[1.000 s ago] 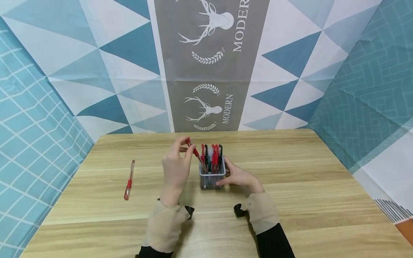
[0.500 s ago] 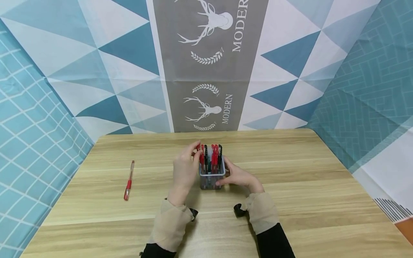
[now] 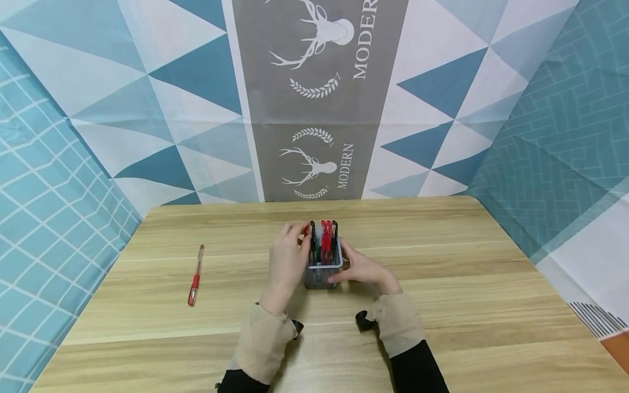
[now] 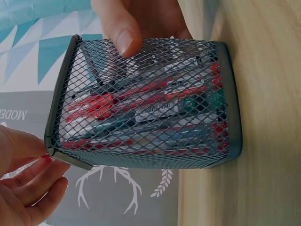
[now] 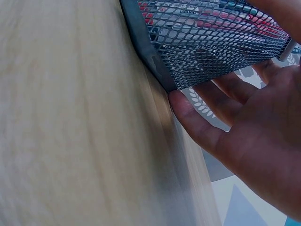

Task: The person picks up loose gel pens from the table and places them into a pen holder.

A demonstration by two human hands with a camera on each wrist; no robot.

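Observation:
A dark mesh pen holder (image 3: 321,278) stands upright on the table, with several red and black pens (image 3: 326,240) rising from it. My left hand (image 3: 286,266) is at its left rim and pinches a red pen (image 3: 306,231) there; the fingers mostly hide this pen. In the left wrist view only a bit of red shows between the left hand's fingertips at the rim of the holder (image 4: 230,103). My right hand (image 3: 366,270) grips the holder from the right, its thumb on the front mesh. The right wrist view shows its fingers (image 5: 200,125) along the mesh side.
A clear-barrelled pen with a red grip (image 3: 195,279) lies on the wooden table (image 3: 472,295) to the left, apart from both hands. Patterned cloth (image 3: 314,109) hangs behind the table's far edge.
The left hand has moved right and slightly down with the red pen, which was tilted over the holder and now sits more upright at its left rim. The right hand keeps its place.

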